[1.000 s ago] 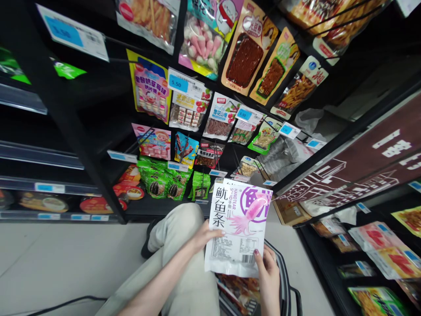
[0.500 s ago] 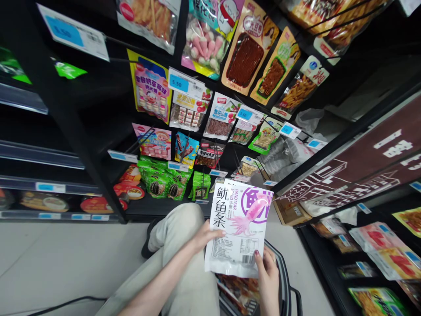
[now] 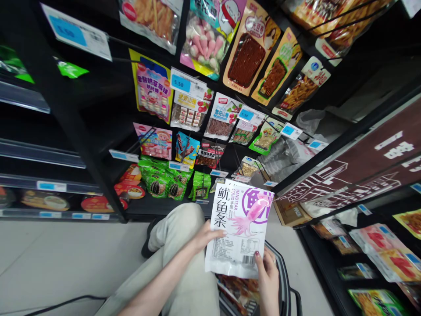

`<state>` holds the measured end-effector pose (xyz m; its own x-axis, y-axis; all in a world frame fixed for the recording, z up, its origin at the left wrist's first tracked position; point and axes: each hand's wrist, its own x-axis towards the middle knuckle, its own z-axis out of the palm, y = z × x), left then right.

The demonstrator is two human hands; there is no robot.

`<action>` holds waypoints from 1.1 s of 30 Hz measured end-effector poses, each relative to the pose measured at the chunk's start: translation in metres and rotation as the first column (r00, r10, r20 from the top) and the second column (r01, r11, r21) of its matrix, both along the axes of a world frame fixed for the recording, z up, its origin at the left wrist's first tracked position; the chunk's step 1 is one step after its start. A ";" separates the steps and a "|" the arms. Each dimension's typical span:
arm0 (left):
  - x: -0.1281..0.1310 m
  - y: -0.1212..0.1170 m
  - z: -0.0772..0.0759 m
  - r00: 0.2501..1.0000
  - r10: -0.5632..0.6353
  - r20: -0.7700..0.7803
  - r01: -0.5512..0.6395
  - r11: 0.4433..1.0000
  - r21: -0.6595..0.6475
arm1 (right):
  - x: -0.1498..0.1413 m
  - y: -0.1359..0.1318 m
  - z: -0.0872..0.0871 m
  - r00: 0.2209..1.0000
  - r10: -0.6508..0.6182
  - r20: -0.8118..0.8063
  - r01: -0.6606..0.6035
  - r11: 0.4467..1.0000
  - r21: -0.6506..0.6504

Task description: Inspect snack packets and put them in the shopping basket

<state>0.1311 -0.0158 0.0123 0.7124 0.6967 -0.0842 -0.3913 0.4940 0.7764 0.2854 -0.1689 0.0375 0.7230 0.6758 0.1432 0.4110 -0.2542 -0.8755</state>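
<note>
A white snack pouch (image 3: 235,245) with a pink squid picture and the words "handtear squid" is held up above my lap, its printed face toward me. My left hand (image 3: 207,237) grips its left edge, the thumb lying across the front. At the lower right edge, my right hand (image 3: 267,270) pinches it, thumb in front and fingers behind. Another white edge peeks out behind the pouch's top, so there may be more than one. Under the pouch stands a dark basket (image 3: 286,281) with packaged snacks (image 3: 238,292) inside, partly covered by the pouch and my right hand.
Ahead, a black rack carries hanging snack bags (image 3: 222,116) on hooks with price tags (image 3: 189,83). Green bags (image 3: 164,177) lie at its bottom. A cardboard box (image 3: 291,213) sits right of the basket. My bent knee (image 3: 187,217) is close to the rack. A lower shelf (image 3: 332,263) runs along the right.
Almost nothing differs. Both hands keep the same hold on the pouch, and the view has shifted very slightly.
</note>
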 end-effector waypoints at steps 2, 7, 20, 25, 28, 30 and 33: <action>0.000 0.000 -0.001 1.000 -0.005 -0.001 0.005 1.000 0.002 | 0.000 0.000 0.000 1.000 -0.004 -0.005 0.004 1.000 -0.010; 0.000 0.000 -0.002 1.000 -0.001 -0.002 0.001 1.000 0.010 | 0.001 0.001 0.001 1.000 -0.005 -0.011 0.004 1.000 -0.031; -0.005 0.000 0.003 0.997 -0.067 0.024 0.068 0.996 -0.050 | 0.004 -0.003 -0.002 0.824 0.029 -0.567 0.047 0.992 0.119; -0.006 0.000 0.003 0.996 -0.073 0.058 0.078 0.993 -0.087 | 0.017 -0.007 0.007 0.980 -0.102 -0.173 0.121 0.987 0.101; -0.005 0.002 0.003 0.999 -0.026 0.040 0.030 0.992 -0.123 | 0.023 -0.015 0.018 0.984 -0.147 0.098 0.134 0.983 0.129; -0.004 0.003 0.003 1.000 0.001 0.018 0.001 0.990 -0.144 | 0.021 -0.020 0.029 0.930 -0.237 0.283 0.201 0.968 0.151; -0.002 0.004 0.005 0.999 0.035 -0.014 -0.037 0.987 -0.154 | 0.002 -0.023 0.043 0.697 -0.378 0.609 0.321 0.924 0.206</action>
